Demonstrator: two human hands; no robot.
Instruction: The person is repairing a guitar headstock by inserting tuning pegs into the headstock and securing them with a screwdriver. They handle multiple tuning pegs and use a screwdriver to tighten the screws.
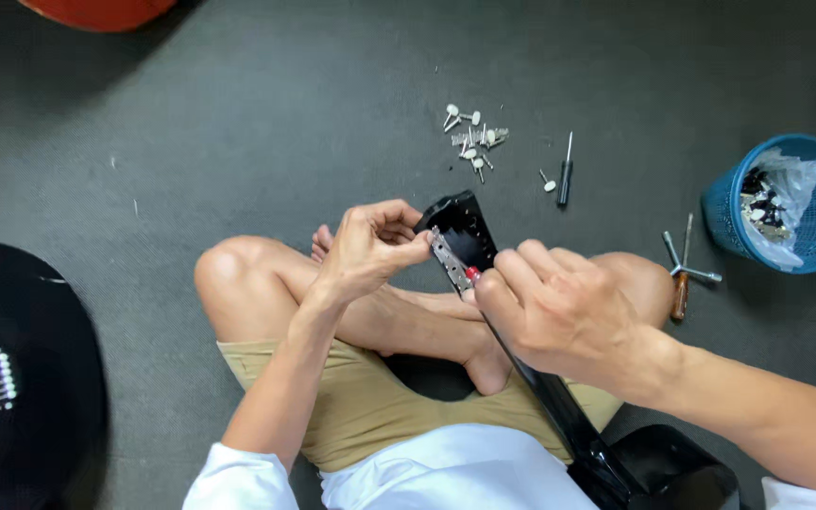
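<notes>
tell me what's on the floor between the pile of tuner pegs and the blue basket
In the head view, a small black-handled screwdriver lies between the pile of tuner pegs and the blue basket, with one loose peg beside it.

I read even, soft daylight over the dark floor (238,113); no glare. Shadows are faint and diffuse, deepest under the legs. Focus is sharp at centre; I note mild wide-angle stretching and slight darkening toward the corners.

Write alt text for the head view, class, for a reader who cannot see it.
Seen from above, a person sitting cross-legged on a dark floor holds a black guitar headstock: the left hand pinches a metal tuner strip, the right hand grips a red-tipped tool. Loose tuning pegs, a screwdriver and a blue basket lie beyond.
</notes>
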